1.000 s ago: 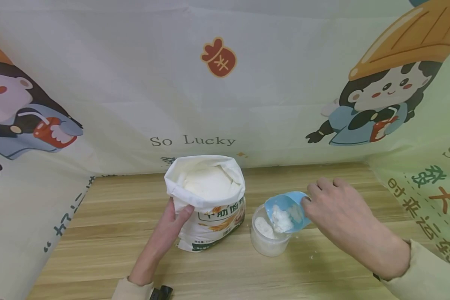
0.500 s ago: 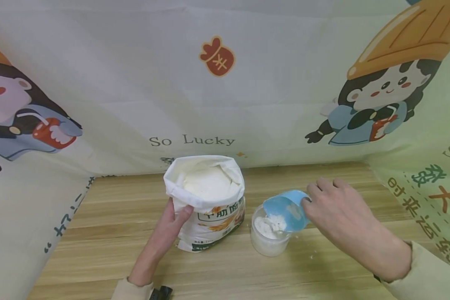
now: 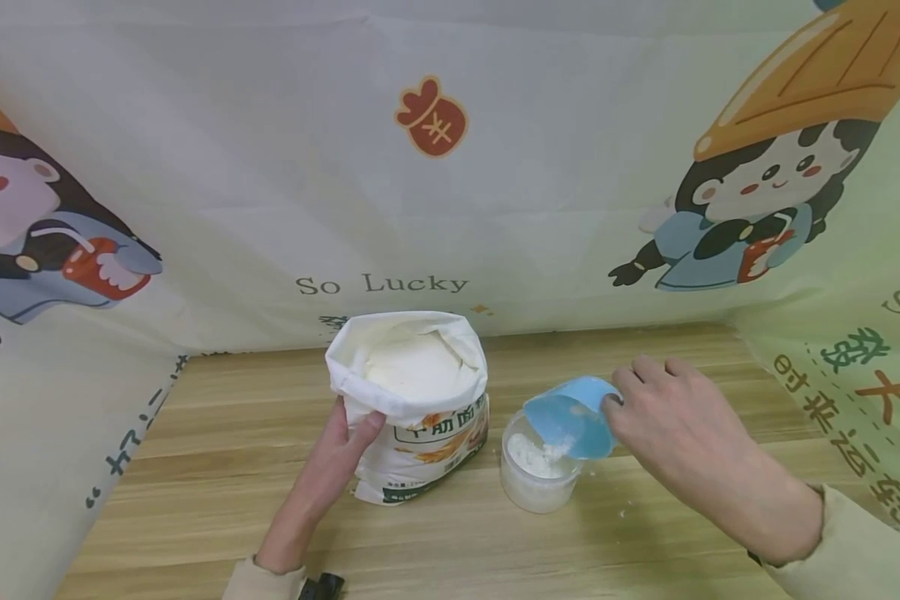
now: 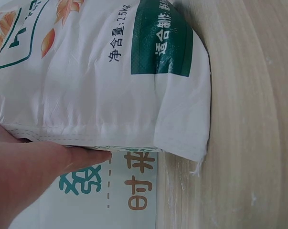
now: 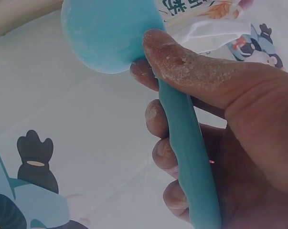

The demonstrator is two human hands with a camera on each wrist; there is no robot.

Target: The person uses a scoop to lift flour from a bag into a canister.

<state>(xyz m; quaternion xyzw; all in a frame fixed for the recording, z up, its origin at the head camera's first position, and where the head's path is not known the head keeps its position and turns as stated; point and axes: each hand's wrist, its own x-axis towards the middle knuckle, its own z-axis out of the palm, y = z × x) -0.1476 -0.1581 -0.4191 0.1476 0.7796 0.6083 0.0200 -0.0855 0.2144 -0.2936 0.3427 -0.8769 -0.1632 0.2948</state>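
Observation:
A white flour bag (image 3: 412,450) stands upright, its top rolled outward and white flour (image 3: 420,367) showing inside. My left hand (image 3: 337,450) grips its left side, thumb over the front near the rolled rim; the left wrist view shows the bag's lower edge beside the fingers (image 4: 81,157). A blue scoop (image 3: 573,417) is tipped steeply over a clear round tub (image 3: 537,492), which has flour in it. Fingers of my right hand (image 3: 690,442) curl around the scoop's handle (image 5: 186,152), with flour dusting the thumb (image 5: 182,62).
Specks of flour (image 3: 624,510) lie on the wooden table (image 3: 435,550) right of the tub. A printed cloth (image 3: 532,208) hangs behind the table and along both sides. The bag stands just left of the tub.
My right hand has tilted the scoop further, and the flour in it has slid down into the tub. The left hand and the bag have stayed put.

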